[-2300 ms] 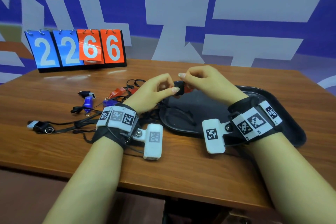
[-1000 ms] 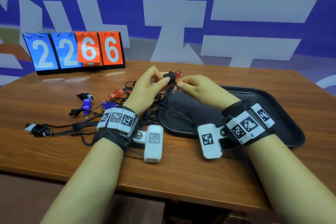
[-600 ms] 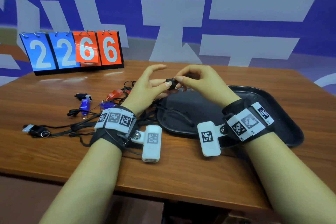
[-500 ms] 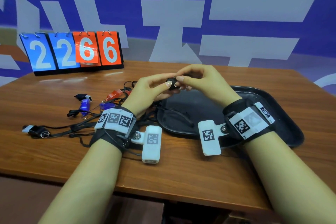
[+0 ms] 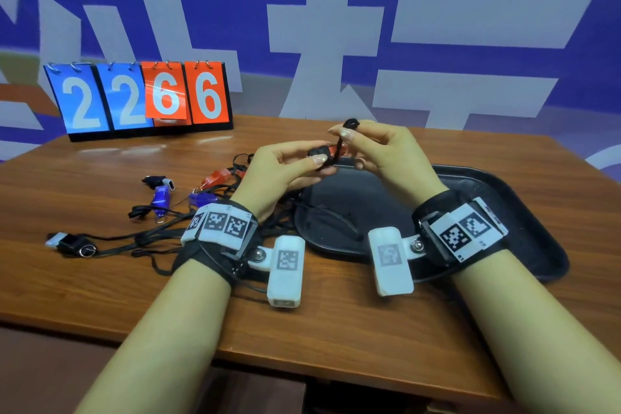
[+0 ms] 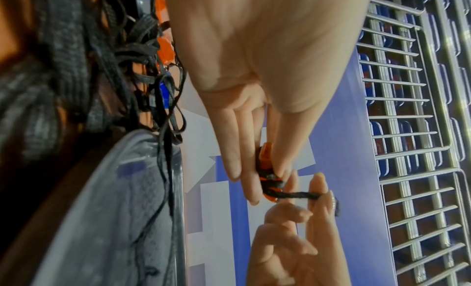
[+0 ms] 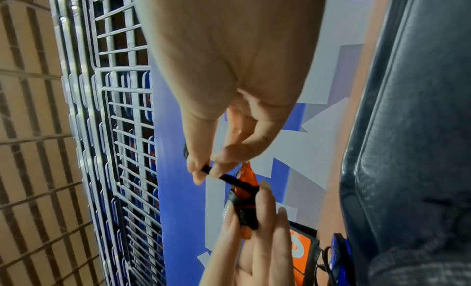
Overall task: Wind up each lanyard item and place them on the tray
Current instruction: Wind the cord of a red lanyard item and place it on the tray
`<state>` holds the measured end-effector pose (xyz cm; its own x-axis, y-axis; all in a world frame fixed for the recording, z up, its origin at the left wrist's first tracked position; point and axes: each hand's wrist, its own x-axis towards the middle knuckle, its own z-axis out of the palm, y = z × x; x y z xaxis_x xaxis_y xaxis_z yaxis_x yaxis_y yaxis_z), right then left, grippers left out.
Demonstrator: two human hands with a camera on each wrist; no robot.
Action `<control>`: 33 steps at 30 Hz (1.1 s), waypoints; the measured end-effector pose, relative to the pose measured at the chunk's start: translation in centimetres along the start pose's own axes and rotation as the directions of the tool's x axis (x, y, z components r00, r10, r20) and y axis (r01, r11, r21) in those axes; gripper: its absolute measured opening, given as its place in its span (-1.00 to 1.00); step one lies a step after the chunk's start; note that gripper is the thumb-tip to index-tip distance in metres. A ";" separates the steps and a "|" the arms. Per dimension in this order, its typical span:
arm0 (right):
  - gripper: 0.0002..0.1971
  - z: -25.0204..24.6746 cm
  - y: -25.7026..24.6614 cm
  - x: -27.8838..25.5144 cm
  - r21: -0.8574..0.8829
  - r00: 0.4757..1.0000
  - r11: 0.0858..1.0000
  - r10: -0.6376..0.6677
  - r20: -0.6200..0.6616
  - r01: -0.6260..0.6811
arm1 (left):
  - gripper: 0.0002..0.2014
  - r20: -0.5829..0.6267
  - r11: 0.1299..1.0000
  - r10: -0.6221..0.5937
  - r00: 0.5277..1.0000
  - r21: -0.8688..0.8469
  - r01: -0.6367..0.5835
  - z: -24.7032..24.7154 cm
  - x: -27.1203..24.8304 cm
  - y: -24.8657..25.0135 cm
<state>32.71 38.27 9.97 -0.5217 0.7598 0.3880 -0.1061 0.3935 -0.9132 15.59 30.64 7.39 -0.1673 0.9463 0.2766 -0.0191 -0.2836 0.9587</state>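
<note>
My left hand (image 5: pixel 304 163) pinches a small orange whistle (image 6: pixel 266 163) wound with black cord (image 7: pixel 244 209), held in the air over the left end of the black tray (image 5: pixel 524 232). My right hand (image 5: pixel 349 136) pinches the free end of that cord (image 6: pixel 298 195) and holds it taut, up and to the right of the whistle. Several unwound lanyard items lie tangled on the table left of the tray: a red whistle (image 5: pixel 216 175), blue ones (image 5: pixel 160 196), a black-and-white one (image 5: pixel 67 240).
A flip scoreboard (image 5: pixel 141 97) reading 2266 stands at the back left of the wooden table (image 5: pixel 336 323). A loose black cord (image 5: pixel 331 215) trails into the tray's left part. A blue and white wall rises behind the table.
My right hand has lifted the cord end up and away from the whistle, pulling it taut. My left hand keeps its pinch on the wound whistle, which has more cord around it than earlier.
</note>
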 end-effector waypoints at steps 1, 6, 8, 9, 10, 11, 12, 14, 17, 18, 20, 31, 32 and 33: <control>-0.80 0.1 0.0 0.0 0.073 1.000 0.997 0.023 0.005 -0.024 | -0.71 0.000 1.000 0.002 1.000 0.008 -0.002 0.0 0.0 -0.1; -0.80 0.0 0.1 0.2 0.222 0.992 0.974 0.080 -0.102 -0.056 | -0.72 -0.006 0.999 0.024 1.000 0.035 -0.023 0.1 0.2 -0.3; -0.77 -0.3 0.2 0.4 0.149 0.982 0.989 0.039 -0.184 -0.011 | -0.73 -0.023 0.999 0.035 0.999 0.033 -0.034 0.0 0.2 -0.2; -0.79 -0.5 0.2 0.4 0.085 0.978 0.996 0.004 -0.206 0.014 | -0.73 -0.026 0.999 0.040 0.999 0.033 -0.039 0.0 0.3 -0.2; -0.85 -0.5 0.1 0.3 0.006 0.976 0.999 -0.037 -0.213 0.040 | -0.72 -0.024 0.998 0.045 0.999 0.035 -0.044 0.0 0.3 -0.2; -0.91 -0.5 0.0 0.3 -0.072 0.976 0.995 -0.077 -0.206 0.063 | -0.72 -0.020 0.998 0.048 0.999 0.040 -0.047 0.0 0.3 -0.2; -0.94 -0.5 -0.1 0.2 -0.148 0.975 0.986 -0.110 -0.194 0.082 | -0.71 -0.017 0.998 0.050 0.999 0.050 -0.049 -0.1 0.3 -0.2; -0.93 -0.5 -0.2 0.2 -0.298 0.977 0.949 -0.153 -0.147 0.104 | -0.69 -0.014 0.996 0.054 0.998 0.075 -0.053 -0.2 0.3 -0.3; -0.88 -0.4 -0.2 0.2 -0.534 0.985 0.834 -0.173 -0.013 0.139 | -0.69 -0.005 0.988 0.075 0.997 0.133 -0.074 -0.3 0.3 -0.4; -0.87 -0.3 -0.2 0.2 -0.597 0.985 0.787 -0.170 0.033 0.156 | -0.70 -0.004 0.983 0.087 0.996 0.160 -0.085 -0.3 0.3 -0.4; -0.84 -0.2 -0.3 0.3 -0.675 0.982 0.715 -0.161 0.096 0.183 | -0.70 -0.001 0.970 0.111 0.994 0.218 -0.108 -0.3 0.3 -0.3; -0.84 -0.3 -0.9 0.1 -0.741 0.961 0.622 -0.246 0.123 0.254 | -0.74 0.031 0.962 0.150 0.988 0.225 -0.153 -0.5 0.1 0.2; -0.86 -0.3 -0.9 0.0 -0.738 0.960 0.624 -0.251 0.120 0.256 | -0.74 0.031 0.964 0.144 0.989 0.223 -0.147 -0.4 0.1 0.2; -0.88 -0.3 -0.9 0.0 -0.733 0.960 0.630 -0.256 0.116 0.257 | -0.74 0.033 0.965 0.136 0.990 0.220 -0.140 -0.3 0.0 0.2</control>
<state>33.06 38.10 10.79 -0.5720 0.5678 0.5919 0.4191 0.8227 -0.3842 15.25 30.55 7.60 -0.1359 0.9035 0.4065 0.2222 -0.3720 0.9012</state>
